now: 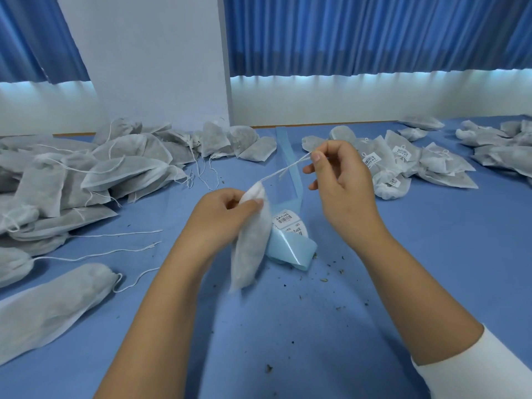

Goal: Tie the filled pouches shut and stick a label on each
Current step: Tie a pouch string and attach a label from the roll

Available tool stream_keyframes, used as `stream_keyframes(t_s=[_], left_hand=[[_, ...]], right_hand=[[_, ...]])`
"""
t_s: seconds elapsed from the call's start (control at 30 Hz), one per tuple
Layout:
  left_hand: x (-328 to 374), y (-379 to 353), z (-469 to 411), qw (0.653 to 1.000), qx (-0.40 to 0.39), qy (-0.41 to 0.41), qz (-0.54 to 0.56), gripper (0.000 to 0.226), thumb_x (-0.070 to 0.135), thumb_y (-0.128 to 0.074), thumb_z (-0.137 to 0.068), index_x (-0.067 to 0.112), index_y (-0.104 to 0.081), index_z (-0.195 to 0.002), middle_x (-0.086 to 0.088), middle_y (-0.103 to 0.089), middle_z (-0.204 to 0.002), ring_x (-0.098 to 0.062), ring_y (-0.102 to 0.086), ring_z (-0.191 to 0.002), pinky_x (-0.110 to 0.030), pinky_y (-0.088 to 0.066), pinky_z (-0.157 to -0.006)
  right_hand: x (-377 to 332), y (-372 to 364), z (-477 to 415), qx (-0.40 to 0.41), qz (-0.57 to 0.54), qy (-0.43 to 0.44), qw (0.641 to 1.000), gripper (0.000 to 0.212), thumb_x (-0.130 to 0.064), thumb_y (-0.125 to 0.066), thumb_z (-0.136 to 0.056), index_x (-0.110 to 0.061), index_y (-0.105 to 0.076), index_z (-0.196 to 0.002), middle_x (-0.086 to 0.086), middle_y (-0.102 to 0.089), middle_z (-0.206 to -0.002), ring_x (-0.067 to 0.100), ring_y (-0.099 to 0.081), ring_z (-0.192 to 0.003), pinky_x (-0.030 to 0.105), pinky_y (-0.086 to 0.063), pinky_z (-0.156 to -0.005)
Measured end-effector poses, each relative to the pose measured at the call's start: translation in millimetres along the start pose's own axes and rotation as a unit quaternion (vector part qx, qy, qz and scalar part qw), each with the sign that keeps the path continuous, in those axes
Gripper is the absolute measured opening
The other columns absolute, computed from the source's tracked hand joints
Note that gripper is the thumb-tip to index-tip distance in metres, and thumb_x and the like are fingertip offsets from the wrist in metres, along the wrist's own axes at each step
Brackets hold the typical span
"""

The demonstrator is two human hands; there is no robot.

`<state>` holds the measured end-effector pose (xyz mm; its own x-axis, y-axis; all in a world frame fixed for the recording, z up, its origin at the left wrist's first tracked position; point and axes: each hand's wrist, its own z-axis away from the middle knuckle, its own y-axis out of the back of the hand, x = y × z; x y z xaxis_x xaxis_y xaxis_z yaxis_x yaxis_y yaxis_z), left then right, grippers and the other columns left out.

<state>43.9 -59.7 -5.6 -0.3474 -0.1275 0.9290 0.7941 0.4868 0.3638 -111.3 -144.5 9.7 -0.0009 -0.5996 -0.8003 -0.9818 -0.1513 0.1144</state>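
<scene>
pouch [250, 249] in hand, string [285, 168] taut

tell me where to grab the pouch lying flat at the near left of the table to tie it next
Probably the gathered neck of that pouch, coming in from its right end. The body lies flat and wide, awkward to pinch; the neck is bunched narrow, and its string trails out from there, ready to tie.
</scene>
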Motion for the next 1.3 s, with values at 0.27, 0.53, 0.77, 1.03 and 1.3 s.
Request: stream_keyframes(t_s=[0.27, 0.53, 0.77, 1.03, 1.3], left_hand=[[-4.7, 9.1, -8.6, 0.987, 0.113, 0.057, 0.098, 0.050, 0.047, -0.060, -0.093, -0.003, -0.065, -0.096, -0.015, -0.071, -0.087, -0.020, -0.069, -0.069, -0.032, -0.061, -0.060], [2.9, 7.5, -8.1, 0.897, -0.020, 0.160, 0.412, 0.028, 0.030, -0.052, -0.100, 0.007, -0.065, -0.108, -0.005, -0.074, -0.092, -0.020, -0.073, -0.083, -0.035, -0.057, -0.075], [8.3, 8.5, -1.0, 0.920, -0.131, 0.062, 0.364, 0.006, 0.007, -0.062, -0.089, 0.004, -0.067, -0.091, -0.010, -0.069, -0.082, -0.023, -0.069, -0.075, -0.030, -0.059, -0.069], [-3.6, 9.7, -12.2, 0.940, 0.049, 0.100, 0.324, 0.006, 0.006, -0.062, -0.094, 0.011, -0.064, -0.093, 0.002, -0.075, -0.069, -0.010, -0.072, -0.063, -0.023, -0.057, -0.052], [-6.6, 13.3, -14.7, 0.946, 0.065, 0.120, 0.295, 0.003, 0.012, -0.062, -0.095, 0.012, -0.065, -0.095, 0.001, -0.075, -0.073, -0.013, -0.072, -0.066, -0.034, -0.057, -0.077]], right_hand=[[-2.2, -6.6, 11.3, -0.137, 0.033, 0.060, 0.988, 0.014, -0.006, -0.054, -0.097, -0.019, -0.056, -0.093, 0.001, -0.053, -0.106, 0.000, -0.053, -0.097, 0.020, -0.049, -0.077], [9.0, -18.3, 25.6, -0.283, 0.156, 0.100, 0.941, 0.006, -0.017, -0.056, -0.097, -0.018, -0.062, -0.099, -0.005, -0.051, -0.125, 0.009, -0.041, -0.122, 0.017, -0.032, -0.102], [7.6, -17.2, 22.9, -0.286, 0.141, 0.074, 0.945, 0.013, -0.014, -0.058, -0.096, -0.023, -0.067, -0.098, -0.007, -0.051, -0.128, 0.013, -0.043, -0.126, 0.016, -0.029, -0.105], [18.6, 30.2, -8.1, -0.309, 0.087, -0.218, 0.922, 0.040, -0.012, -0.060, -0.086, -0.040, -0.059, -0.114, -0.008, -0.059, -0.120, -0.002, -0.060, -0.101, 0.020, -0.050, -0.086], [40.8, 26.0, -3.6, -0.397, 0.070, -0.317, 0.859, 0.047, -0.022, -0.072, -0.085, -0.029, -0.054, -0.128, -0.001, -0.072, -0.094, 0.010, -0.070, -0.081, 0.021, -0.052, -0.070]])
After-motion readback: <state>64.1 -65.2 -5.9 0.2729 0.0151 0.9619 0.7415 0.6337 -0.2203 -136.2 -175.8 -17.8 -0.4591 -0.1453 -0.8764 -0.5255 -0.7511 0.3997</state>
